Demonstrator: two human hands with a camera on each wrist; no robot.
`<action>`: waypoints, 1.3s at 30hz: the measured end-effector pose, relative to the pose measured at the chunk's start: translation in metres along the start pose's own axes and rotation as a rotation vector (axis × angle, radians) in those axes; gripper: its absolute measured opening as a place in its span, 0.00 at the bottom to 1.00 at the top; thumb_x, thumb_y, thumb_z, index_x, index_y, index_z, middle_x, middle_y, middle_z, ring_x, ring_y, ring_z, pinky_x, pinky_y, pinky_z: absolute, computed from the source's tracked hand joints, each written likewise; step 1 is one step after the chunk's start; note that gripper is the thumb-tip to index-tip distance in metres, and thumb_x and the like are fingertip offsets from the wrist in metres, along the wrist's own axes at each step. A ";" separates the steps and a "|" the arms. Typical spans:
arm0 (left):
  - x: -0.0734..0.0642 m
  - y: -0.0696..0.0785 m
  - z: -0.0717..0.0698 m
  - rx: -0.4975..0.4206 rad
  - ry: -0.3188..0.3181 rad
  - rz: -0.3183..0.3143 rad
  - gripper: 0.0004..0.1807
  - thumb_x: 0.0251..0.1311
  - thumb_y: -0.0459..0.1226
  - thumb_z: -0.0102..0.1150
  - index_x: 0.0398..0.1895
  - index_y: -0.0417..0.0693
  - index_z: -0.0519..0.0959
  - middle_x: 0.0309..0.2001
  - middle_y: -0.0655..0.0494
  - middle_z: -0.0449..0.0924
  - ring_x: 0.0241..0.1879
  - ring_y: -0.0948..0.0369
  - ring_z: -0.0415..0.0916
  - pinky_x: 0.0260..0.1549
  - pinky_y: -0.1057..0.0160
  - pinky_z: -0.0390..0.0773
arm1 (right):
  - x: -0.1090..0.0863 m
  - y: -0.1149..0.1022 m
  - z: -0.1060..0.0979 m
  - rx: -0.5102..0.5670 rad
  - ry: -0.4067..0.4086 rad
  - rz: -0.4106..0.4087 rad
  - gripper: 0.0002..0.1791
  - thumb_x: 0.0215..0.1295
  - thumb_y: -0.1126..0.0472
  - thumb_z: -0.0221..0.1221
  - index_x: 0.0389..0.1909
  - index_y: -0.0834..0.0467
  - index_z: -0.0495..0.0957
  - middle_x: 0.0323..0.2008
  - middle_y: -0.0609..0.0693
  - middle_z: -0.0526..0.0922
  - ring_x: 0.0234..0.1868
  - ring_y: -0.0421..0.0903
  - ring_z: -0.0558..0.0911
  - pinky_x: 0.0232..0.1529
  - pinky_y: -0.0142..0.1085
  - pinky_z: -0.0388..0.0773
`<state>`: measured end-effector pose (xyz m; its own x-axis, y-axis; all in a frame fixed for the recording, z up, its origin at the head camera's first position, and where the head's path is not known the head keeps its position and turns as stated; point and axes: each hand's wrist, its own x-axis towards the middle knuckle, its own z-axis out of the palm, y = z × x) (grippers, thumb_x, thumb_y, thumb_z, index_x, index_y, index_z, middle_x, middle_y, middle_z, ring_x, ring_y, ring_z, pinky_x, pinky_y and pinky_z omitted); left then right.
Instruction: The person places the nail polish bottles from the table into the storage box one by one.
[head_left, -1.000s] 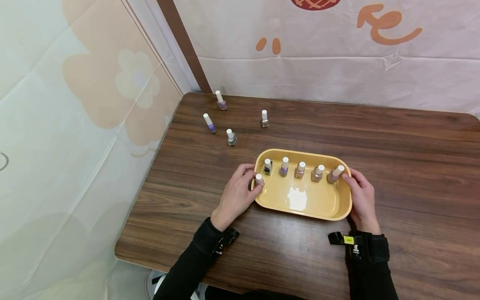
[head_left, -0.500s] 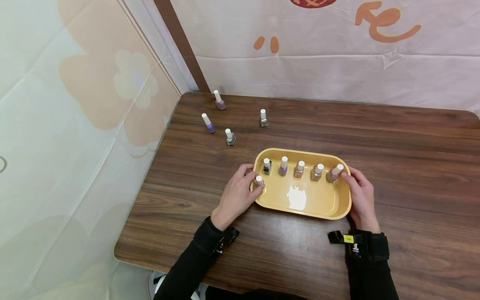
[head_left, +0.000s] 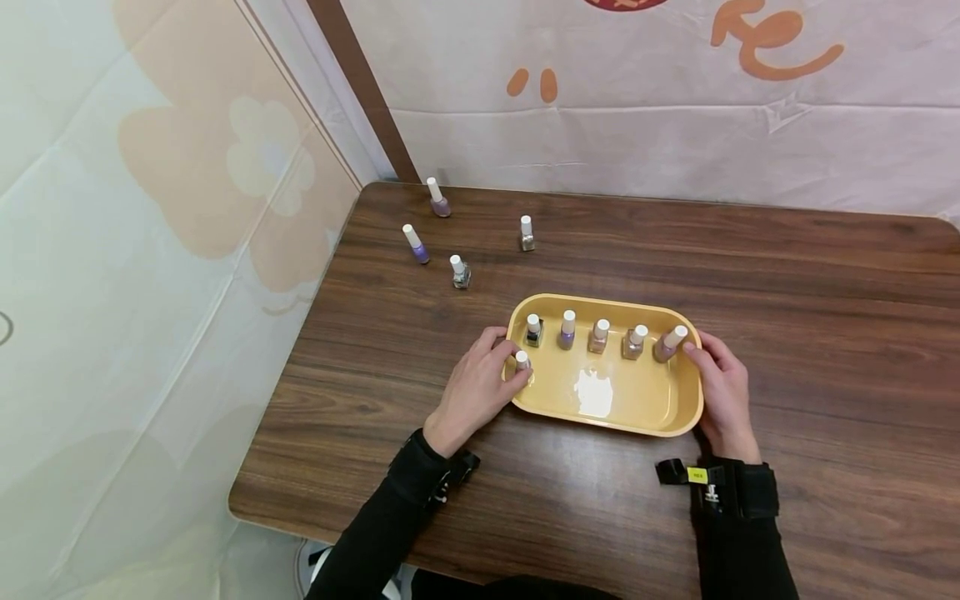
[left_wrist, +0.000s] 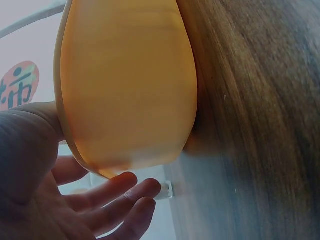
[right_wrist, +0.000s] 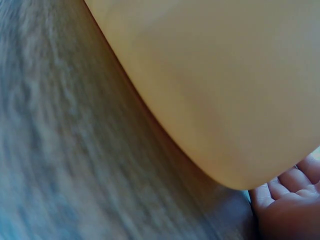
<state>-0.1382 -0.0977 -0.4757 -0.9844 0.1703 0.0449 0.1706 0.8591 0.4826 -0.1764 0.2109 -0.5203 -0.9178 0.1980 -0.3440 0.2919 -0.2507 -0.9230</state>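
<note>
A yellow tray (head_left: 600,423) lies on the wooden table, with a row of nail polish bottles along its far side. Those include a dark bottle (head_left: 533,331), a purple one (head_left: 567,330) and a mauve one (head_left: 670,344) leaning at the right. My left hand (head_left: 474,385) pinches a white-capped nail polish bottle (head_left: 522,361) just inside the tray's left wall; its body is mostly hidden. Other left fingers (left_wrist: 131,200) stay outside the wall in the left wrist view. At the right end, my right hand (head_left: 724,397) holds the tray, thumb at the rim and fingers outside.
Beyond the tray's left end stand several more bottles: a mauve one (head_left: 439,200), a purple one (head_left: 416,245), a clear-looking one (head_left: 461,272) and a pale one (head_left: 527,234). The table's (head_left: 322,400) left edge meets a patterned curtain (head_left: 150,333).
The pinched bottle has shifted very slightly right within the tray, along with my left fingertips. My right hand and the tray look still; the head view drifts a little.
</note>
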 end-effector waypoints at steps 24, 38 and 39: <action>0.001 0.000 -0.001 0.017 -0.030 -0.006 0.12 0.59 0.44 0.64 0.42 0.48 0.80 0.53 0.52 0.72 0.38 0.61 0.70 0.33 0.64 0.72 | 0.000 -0.001 0.000 0.019 -0.018 -0.009 0.08 0.65 0.58 0.62 0.44 0.52 0.80 0.44 0.43 0.78 0.40 0.35 0.81 0.38 0.24 0.79; 0.000 0.000 -0.001 -0.005 -0.034 0.001 0.11 0.60 0.44 0.64 0.41 0.49 0.80 0.52 0.52 0.72 0.37 0.62 0.70 0.32 0.65 0.71 | -0.001 -0.001 0.000 0.005 -0.011 -0.002 0.10 0.64 0.57 0.62 0.45 0.52 0.80 0.44 0.43 0.78 0.41 0.35 0.80 0.38 0.23 0.79; -0.001 0.000 -0.001 -0.006 -0.033 0.002 0.11 0.60 0.44 0.64 0.41 0.49 0.80 0.52 0.52 0.72 0.37 0.62 0.70 0.32 0.65 0.71 | -0.001 -0.001 0.000 0.005 -0.009 -0.001 0.10 0.64 0.57 0.62 0.46 0.52 0.81 0.44 0.43 0.78 0.41 0.35 0.80 0.38 0.23 0.79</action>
<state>-0.1376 -0.0986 -0.4746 -0.9821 0.1877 0.0170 0.1721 0.8560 0.4875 -0.1760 0.2111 -0.5195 -0.9203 0.1901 -0.3419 0.2899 -0.2552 -0.9224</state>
